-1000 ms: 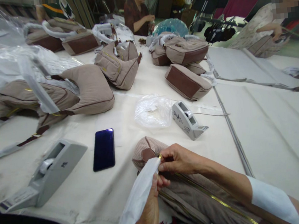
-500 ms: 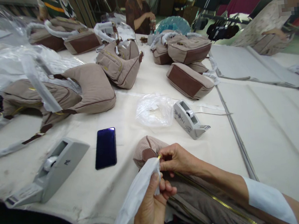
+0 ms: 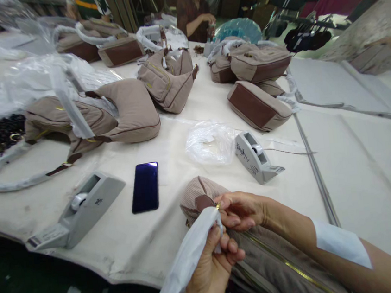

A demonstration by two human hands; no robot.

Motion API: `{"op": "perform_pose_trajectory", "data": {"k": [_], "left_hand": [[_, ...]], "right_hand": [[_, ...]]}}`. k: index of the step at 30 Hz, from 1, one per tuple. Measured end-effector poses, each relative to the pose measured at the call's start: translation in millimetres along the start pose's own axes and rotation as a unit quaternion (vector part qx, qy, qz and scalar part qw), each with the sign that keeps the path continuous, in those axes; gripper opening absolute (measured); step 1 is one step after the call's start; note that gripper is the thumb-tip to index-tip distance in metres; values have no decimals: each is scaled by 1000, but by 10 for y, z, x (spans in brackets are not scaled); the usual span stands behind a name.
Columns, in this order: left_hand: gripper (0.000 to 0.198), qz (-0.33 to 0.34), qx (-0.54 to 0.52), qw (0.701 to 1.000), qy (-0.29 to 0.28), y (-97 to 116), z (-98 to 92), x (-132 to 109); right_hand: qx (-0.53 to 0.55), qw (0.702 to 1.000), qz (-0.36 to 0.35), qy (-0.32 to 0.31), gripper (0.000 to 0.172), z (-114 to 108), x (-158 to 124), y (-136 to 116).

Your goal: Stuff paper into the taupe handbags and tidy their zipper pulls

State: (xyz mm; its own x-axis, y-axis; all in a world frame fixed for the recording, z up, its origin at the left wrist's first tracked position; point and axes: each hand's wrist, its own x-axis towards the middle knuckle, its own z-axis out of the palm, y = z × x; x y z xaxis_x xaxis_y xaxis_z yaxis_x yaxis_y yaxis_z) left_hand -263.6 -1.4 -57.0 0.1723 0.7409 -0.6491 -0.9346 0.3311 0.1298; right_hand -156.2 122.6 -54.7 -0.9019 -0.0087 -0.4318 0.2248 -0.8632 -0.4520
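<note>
A taupe handbag with brown trim and a gold zipper lies at the table's front edge, close to me. My left hand is closed around the strap, which is wrapped in white paper or film. At the strap's end, by the brown leather tab, my right hand pinches a small gold metal ring. The two hands almost meet there. A whitish patch sticks to my right forearm. My right fingertips partly hide the ring.
Left of the bag are a black phone and a grey tape dispenser. A second dispenser and a crumpled plastic bag lie beyond it. More taupe handbags are spread across the table. People work at the far side.
The view has shifted, so the whole table sits slightly further right. My right hand has turned a little at the ring, its fingers more curled; my left hand still grips the wrapped strap.
</note>
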Motion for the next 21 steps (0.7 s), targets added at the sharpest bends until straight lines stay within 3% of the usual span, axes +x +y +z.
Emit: {"op": "perform_pose_trajectory", "data": {"k": [2, 4, 7, 11, 16, 21], "left_hand": [[28, -14, -20, 1000, -10, -22, 4, 8], [30, -11, -33, 999, -13, -54, 24, 20], [26, 30, -26, 999, -1, -113, 64, 39], [20, 113, 38, 993, -15, -158, 62, 60], [20, 213, 142, 967, 3, -145, -24, 89], [18, 236, 198, 951, 21, -128, -43, 100]], "right_hand": [[-12, 1000, -6, -18, 47, -63, 0, -1], [-24, 999, -23, -7, 52, -78, 5, 4], [-54, 998, -22, 12, 45, -42, 2, 7], [-163, 982, -27, 87, 29, -5, -112, 1], [-193, 954, -95, 207, 35, 42, -313, 49], [-199, 948, -147, 202, 30, 134, -277, 133]]}}
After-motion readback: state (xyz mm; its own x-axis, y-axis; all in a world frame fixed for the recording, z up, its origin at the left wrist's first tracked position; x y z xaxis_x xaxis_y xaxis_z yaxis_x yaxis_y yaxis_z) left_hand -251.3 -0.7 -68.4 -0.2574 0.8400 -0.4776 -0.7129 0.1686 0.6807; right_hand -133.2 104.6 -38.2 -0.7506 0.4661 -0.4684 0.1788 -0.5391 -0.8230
